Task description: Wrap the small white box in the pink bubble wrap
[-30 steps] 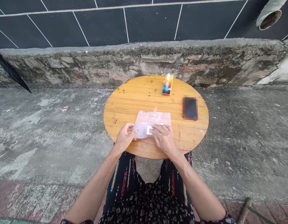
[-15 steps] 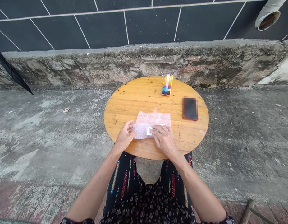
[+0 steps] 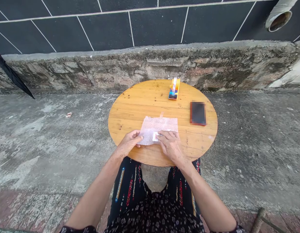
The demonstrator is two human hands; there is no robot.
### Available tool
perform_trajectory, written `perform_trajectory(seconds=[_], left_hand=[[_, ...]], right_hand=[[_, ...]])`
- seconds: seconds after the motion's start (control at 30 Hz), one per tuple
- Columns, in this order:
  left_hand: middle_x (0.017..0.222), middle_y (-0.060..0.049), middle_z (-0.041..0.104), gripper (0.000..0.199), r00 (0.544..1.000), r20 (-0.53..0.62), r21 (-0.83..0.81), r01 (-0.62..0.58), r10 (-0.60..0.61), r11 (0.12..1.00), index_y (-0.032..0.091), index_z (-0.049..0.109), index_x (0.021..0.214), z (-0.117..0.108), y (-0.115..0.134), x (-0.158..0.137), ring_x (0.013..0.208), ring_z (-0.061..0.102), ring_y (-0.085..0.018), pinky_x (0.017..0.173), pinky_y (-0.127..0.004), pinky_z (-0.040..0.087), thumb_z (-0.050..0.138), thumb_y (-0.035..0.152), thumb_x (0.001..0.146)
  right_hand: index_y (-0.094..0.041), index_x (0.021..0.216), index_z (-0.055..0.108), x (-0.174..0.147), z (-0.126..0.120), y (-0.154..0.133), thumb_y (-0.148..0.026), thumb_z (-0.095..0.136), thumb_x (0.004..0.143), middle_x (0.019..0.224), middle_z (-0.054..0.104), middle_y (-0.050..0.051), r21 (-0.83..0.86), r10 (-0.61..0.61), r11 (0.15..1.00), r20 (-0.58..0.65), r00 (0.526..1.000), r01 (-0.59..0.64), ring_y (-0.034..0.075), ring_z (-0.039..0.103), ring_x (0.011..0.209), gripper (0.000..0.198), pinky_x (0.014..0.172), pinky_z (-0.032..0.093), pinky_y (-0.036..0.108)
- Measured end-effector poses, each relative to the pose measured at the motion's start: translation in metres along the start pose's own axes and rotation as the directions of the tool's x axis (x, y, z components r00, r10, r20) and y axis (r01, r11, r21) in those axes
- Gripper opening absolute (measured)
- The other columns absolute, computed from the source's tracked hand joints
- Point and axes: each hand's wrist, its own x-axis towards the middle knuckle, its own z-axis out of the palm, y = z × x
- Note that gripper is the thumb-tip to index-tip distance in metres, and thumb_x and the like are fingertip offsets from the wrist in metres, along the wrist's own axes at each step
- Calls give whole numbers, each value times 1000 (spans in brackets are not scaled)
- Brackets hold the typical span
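Note:
A sheet of pinkish bubble wrap (image 3: pixel 161 123) lies on the round wooden table (image 3: pixel 130 106), its near part folded over. My left hand (image 3: pixel 130 140) pinches the left edge of the folded part between thumb and fingers. My right hand (image 3: pixel 171 144) lies flat with fingers stretched out, pressing on a small white-edged item (image 3: pixel 155 136) on the wrap. The hand covers most of that item, so I cannot make out its kind. A short strip of clear tape (image 3: pixel 161 114) sticks out past the wrap's far edge.
A yellow and blue tape dispenser (image 3: pixel 174 89) stands near the table's far edge. To the right lies a dark, blurred rectangular object (image 3: pixel 198 113) with a reddish border. Behind the table runs a rough stone wall base (image 3: pixel 103 71). A folded black umbrella (image 3: pixel 14 76) leans at far left.
My left hand has closed on the wrap's left edge and shifted slightly left and down. My right hand stays in place on the small item.

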Motion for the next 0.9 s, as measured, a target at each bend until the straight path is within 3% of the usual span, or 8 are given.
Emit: perform_trajectory(seconds=[0.37, 0.57, 0.9], left_hand=[[83, -9, 69, 48, 989, 87, 7, 119, -119, 993, 9, 69, 93, -1, 1, 10, 66, 62, -16, 48, -23, 50, 79, 46, 63], [73, -6, 68, 41, 993, -30, 57, 112, -110, 992, 10, 71, 81, 7, 0, 14, 59, 59, -14, 47, -23, 50, 79, 43, 59], [59, 0, 61, 20, 987, -153, 262, 92, -53, 961, 13, 67, 70, 21, 0, 21, 42, 50, -9, 39, -21, 40, 68, 33, 68]], right_hand=[[-22, 106, 69, 0, -2, 0, -16, 51, 94, 120, 68, 5, 4, 3, 1000, 0, 1000, -3, 22, 60, 105, 22, 94, 37, 42], [-22, 106, 69, 0, -2, 0, -13, 52, 92, 120, 68, 5, -3, -7, 1000, -1, 1000, 7, 21, 59, 104, 24, 95, 38, 42], [-22, 106, 69, 0, -2, 0, -16, 51, 94, 120, 68, 5, 12, -4, 1000, -5, 1000, 4, 22, 59, 106, 23, 95, 38, 42]])
